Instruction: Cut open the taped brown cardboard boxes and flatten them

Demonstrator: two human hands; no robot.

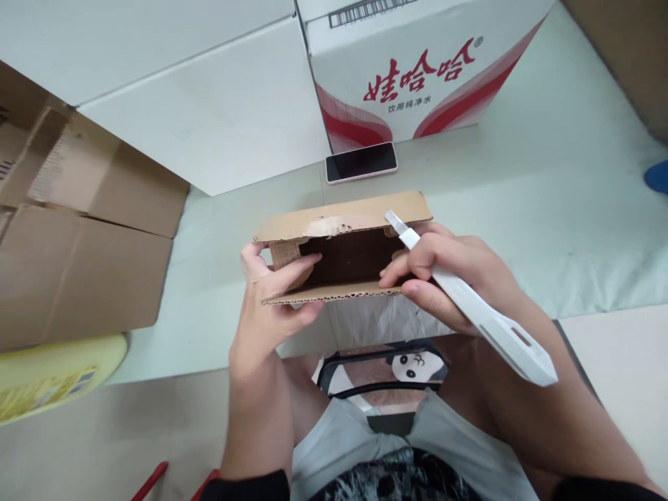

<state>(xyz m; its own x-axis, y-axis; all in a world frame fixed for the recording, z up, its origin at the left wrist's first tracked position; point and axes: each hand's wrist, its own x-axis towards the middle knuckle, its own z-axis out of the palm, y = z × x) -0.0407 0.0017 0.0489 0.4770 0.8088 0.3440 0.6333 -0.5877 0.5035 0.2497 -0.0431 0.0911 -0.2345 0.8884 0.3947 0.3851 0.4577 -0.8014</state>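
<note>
A small brown cardboard box (344, 214) is held up in front of me, its open end facing me with the top and bottom flaps spread. The inside looks dark; I make out nothing in it. My left hand (276, 292) grips the box's left side, fingers reaching into the opening and thumb under the lower flap. In my right hand (449, 271) is a white utility knife (485, 316), its short blade out and pointing up-left at the upper flap. Fingers of that same hand also rest on the box's right edge. Torn paper shows on the upper flap.
Behind the box a phone (361, 163) lies on the pale green tabletop (547, 209). A white carton with red lettering (417, 76) and a plain white box (209, 104) stand behind. Brown cartons (104, 257) and a yellow container (62, 376) are on the left.
</note>
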